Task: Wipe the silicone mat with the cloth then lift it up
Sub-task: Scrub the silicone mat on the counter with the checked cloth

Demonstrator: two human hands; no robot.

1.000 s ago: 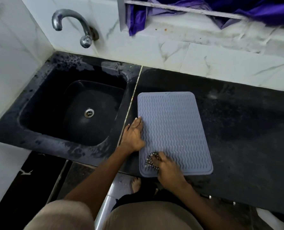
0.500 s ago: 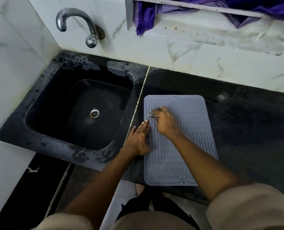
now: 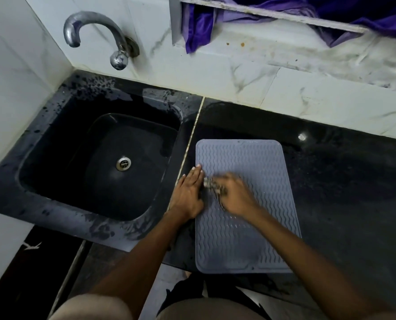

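Left hand (image 3: pixel 189 195) flat; right hand (image 3: pixel 235 196) curled, blurred.

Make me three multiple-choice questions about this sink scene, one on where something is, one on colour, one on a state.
1. Where does the silicone mat lie?
A. in the sink
B. on the counter right of the sink
C. on the floor

2. What colour is the mat?
A. grey-blue
B. red
C. yellow

3. How is the left hand?
A. gripping the tap
B. flat on the mat's left edge
C. lifting the mat

Answers: 1 B, the mat sits on the black counter beside the sink. 2 A, its ribbed surface is grey-blue. 3 B, straight fingers rest there while the right hand rubs the cloth.
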